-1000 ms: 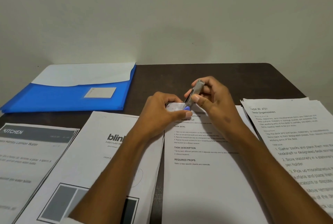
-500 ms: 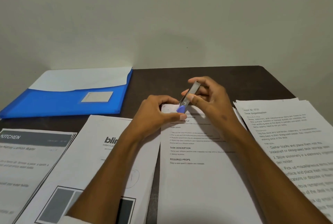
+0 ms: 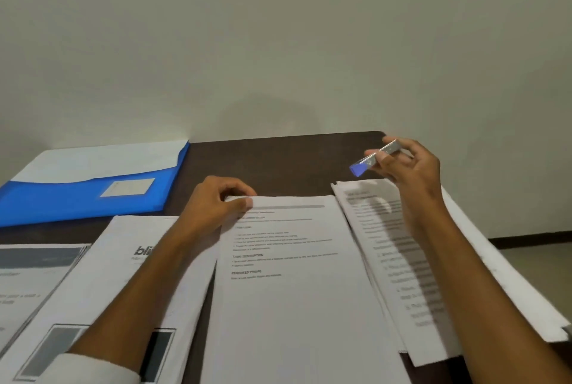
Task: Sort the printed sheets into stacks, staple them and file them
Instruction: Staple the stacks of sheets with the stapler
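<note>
The right hand's grip pinches a small silver stapler with a blue tip, thumb and fingers curled round its metal body, holding it in the air above the far right of the worktop, clear of every sheet. The left hand's grip is pressed together on the top left corner of the middle stack, thumb on top of the paper and fingers curled at its edge.

The dark worktop runs back to a plain pale wall. A blue folder lies at its far left, with white paper showing inside it and a pale label on the front. Four stacks of printed sheets lie side by side along the near edge: the middle stack with headed paragraphs of small text; the right stack, fanned and slanted, under the right forearm; a stack with a bold logo beneath the left forearm; and at the far left a stack with a dark header band. A white sleeve cuff shows at the bottom edge.
</note>
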The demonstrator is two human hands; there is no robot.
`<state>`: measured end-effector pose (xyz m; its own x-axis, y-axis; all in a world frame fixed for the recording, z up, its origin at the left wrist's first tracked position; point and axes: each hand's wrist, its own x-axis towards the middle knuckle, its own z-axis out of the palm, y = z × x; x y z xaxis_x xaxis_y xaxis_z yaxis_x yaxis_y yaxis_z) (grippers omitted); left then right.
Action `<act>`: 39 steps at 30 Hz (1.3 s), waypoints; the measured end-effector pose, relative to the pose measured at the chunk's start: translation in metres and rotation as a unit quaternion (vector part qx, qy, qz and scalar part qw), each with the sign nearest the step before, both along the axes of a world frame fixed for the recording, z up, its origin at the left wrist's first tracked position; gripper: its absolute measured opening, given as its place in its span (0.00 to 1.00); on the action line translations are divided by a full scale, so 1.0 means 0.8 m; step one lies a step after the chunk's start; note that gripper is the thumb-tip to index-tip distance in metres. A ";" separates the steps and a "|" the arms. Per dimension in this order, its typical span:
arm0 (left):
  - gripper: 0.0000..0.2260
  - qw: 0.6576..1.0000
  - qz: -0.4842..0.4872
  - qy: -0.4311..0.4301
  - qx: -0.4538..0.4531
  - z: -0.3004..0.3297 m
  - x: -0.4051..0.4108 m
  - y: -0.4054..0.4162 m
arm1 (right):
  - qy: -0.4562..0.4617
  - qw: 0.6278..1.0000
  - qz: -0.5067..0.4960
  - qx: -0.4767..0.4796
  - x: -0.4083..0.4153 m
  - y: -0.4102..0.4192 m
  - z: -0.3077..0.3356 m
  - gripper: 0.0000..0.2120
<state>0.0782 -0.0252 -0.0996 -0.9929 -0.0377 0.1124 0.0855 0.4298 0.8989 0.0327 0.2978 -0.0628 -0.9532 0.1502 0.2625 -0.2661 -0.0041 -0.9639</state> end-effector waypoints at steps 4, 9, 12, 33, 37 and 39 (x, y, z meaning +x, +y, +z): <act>0.02 0.966 0.086 0.086 -0.228 0.009 -0.008 0.007 | -0.048 0.998 -0.032 -0.004 0.006 0.059 -0.019 0.16; 0.19 0.951 -0.070 0.053 -0.298 0.046 -0.033 0.066 | -0.072 0.990 -0.119 -0.023 0.005 0.112 -0.038 0.17; 0.33 0.923 -0.170 -0.010 -0.344 0.056 -0.057 0.124 | -0.098 0.979 -0.179 -0.012 0.001 0.137 -0.041 0.14; 0.29 0.826 -0.233 -0.121 -0.499 0.074 -0.166 0.218 | -0.179 0.976 -0.123 -0.021 0.015 0.165 -0.062 0.13; 0.31 0.831 -0.235 -0.133 -0.487 0.073 -0.164 0.226 | -0.176 0.977 -0.122 0.000 0.013 0.166 -0.062 0.14; 0.30 0.835 -0.235 -0.141 -0.476 0.073 -0.164 0.226 | -0.173 0.977 -0.129 0.005 0.012 0.168 -0.063 0.13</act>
<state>-0.0529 0.1553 -0.0411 -0.8652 0.3365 -0.3718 0.2882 0.9404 0.1805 0.0422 0.4321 -0.1135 -0.9161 0.3956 -0.0649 0.0837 0.0304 -0.9960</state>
